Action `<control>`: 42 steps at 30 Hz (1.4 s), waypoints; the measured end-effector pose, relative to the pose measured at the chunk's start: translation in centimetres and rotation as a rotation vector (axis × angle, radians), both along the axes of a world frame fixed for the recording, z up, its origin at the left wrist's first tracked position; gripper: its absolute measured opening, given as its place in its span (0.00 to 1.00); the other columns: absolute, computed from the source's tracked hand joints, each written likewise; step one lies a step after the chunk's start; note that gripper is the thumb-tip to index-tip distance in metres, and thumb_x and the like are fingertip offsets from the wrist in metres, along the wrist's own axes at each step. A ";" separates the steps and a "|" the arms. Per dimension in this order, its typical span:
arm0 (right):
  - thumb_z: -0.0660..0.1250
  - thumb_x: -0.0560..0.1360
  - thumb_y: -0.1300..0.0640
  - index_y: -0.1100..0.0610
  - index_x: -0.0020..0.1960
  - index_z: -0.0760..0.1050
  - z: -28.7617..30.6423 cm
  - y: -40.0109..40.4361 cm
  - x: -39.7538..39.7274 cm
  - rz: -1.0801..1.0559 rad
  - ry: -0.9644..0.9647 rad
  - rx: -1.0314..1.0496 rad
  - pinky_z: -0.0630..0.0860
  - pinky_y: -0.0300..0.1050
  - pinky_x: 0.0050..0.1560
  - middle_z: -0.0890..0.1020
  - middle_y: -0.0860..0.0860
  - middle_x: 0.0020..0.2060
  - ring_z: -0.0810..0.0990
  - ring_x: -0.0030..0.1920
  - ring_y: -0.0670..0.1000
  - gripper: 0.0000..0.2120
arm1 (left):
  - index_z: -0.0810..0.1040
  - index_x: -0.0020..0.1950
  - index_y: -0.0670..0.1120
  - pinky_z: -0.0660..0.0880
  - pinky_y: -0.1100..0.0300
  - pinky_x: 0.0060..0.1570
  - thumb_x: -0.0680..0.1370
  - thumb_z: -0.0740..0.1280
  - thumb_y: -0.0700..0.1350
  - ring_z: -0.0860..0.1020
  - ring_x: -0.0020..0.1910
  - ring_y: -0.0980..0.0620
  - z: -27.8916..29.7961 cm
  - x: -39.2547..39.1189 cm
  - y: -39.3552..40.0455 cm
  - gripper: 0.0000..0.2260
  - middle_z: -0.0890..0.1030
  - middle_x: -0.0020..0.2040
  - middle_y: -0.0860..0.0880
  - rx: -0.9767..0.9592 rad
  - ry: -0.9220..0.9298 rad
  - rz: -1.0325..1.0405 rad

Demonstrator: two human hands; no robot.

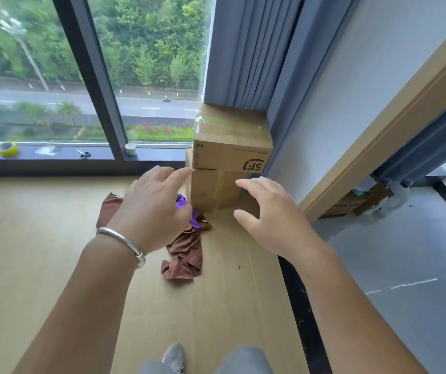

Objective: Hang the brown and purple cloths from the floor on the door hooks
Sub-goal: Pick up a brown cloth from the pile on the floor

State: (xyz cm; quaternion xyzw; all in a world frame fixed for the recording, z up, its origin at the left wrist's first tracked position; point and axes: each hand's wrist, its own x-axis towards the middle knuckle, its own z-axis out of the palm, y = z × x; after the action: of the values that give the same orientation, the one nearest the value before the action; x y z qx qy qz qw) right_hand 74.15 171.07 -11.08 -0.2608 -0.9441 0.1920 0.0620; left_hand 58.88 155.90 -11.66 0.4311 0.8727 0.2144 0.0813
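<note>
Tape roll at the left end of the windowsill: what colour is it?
Yellow-green, seen in the head view: the tape roll sits on the dark windowsill.

Two cardboard boxes [230, 157] sat stacked in the corner against the grey curtain [246, 49], top one marked SF. On the window sill [54, 153]: yellow tape roll [7, 149], scissors [83, 154], small white roll [130, 149]. Floor covered in cardboard sheeting [27, 238].
</note>
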 end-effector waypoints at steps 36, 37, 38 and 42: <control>0.67 0.70 0.52 0.55 0.71 0.65 -66.2 8.4 -15.7 0.768 -0.550 0.045 0.67 0.52 0.63 0.70 0.55 0.65 0.69 0.65 0.59 0.30 | 0.58 0.76 0.52 0.66 0.50 0.63 0.77 0.62 0.46 0.66 0.69 0.44 -69.3 -5.2 0.7 0.28 0.66 0.71 0.47 -0.548 -0.348 0.341; 0.66 0.70 0.52 0.56 0.69 0.66 -69.0 8.4 -16.0 0.780 -0.558 0.066 0.68 0.52 0.62 0.70 0.56 0.64 0.69 0.63 0.59 0.28 | 0.57 0.76 0.52 0.67 0.50 0.61 0.77 0.62 0.46 0.66 0.68 0.44 -72.2 -5.7 0.4 0.28 0.66 0.71 0.47 -0.567 -0.357 0.334; 0.66 0.70 0.53 0.56 0.66 0.68 -71.7 8.2 -16.2 0.791 -0.563 0.083 0.69 0.52 0.61 0.71 0.56 0.63 0.70 0.62 0.59 0.26 | 0.57 0.76 0.52 0.68 0.51 0.59 0.77 0.62 0.46 0.67 0.68 0.44 -75.1 -6.3 0.1 0.29 0.66 0.71 0.48 -0.576 -0.372 0.328; 0.65 0.69 0.53 0.58 0.65 0.69 -82.3 8.0 -17.1 0.864 -0.610 0.134 0.69 0.53 0.62 0.72 0.56 0.61 0.70 0.62 0.59 0.25 | 0.58 0.75 0.52 0.69 0.53 0.51 0.76 0.63 0.45 0.68 0.65 0.44 -85.7 -8.0 0.1 0.29 0.67 0.70 0.49 -0.597 -0.362 0.309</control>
State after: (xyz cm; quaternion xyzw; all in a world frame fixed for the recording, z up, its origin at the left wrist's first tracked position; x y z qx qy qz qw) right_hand 57.03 179.04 -93.42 0.1123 -0.9508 0.0547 -0.2834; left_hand 50.89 156.03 -97.36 0.2069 0.9229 0.0330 0.3230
